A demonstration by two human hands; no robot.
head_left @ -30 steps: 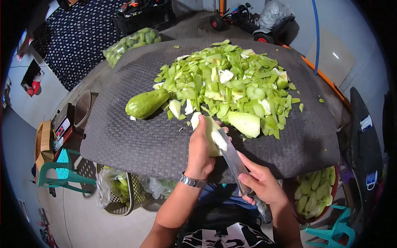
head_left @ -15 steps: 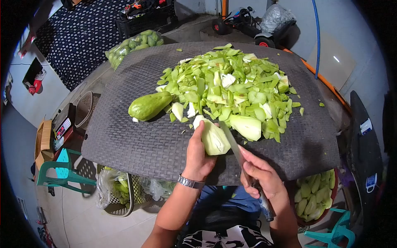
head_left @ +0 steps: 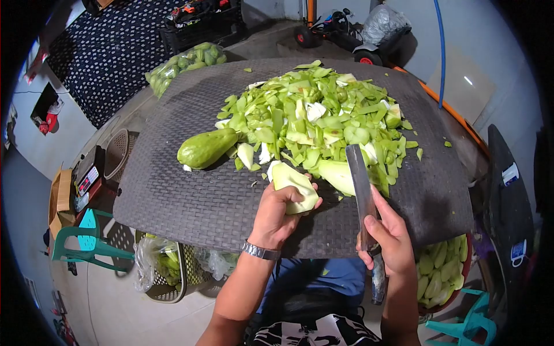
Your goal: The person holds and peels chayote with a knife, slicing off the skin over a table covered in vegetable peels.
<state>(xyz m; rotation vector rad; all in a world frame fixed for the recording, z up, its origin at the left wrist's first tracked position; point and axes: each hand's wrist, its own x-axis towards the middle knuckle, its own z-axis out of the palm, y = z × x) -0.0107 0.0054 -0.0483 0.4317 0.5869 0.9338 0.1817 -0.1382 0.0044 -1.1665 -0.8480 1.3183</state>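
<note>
My left hand [head_left: 277, 211] is wrapped round a peeled pale green chayote [head_left: 295, 187] over the table's near part. In my right hand [head_left: 389, 233] is a knife [head_left: 362, 184], its blade pointing up and away, apart from the held chayote. The blade partly covers another peeled chayote [head_left: 336, 175] lying on the table. Behind both hands spreads a heap of green peelings [head_left: 323, 109] with white bits. An unpeeled chayote [head_left: 206, 148] rests at the heap's left, beside a small pale piece [head_left: 245, 154].
The dark woven table [head_left: 173, 199] carries everything. Beneath its right edge stands a tub of peeled chayotes [head_left: 438, 271]; at lower left is a basket [head_left: 184, 271] with plastic bags. A bag of green chayotes [head_left: 184, 63] lies beyond the far left edge. Teal chairs [head_left: 92, 239] flank the table.
The knife has moved off the held chayote to the right, and its blade now points more upright. My left hand has turned the chayote in its grasp.
</note>
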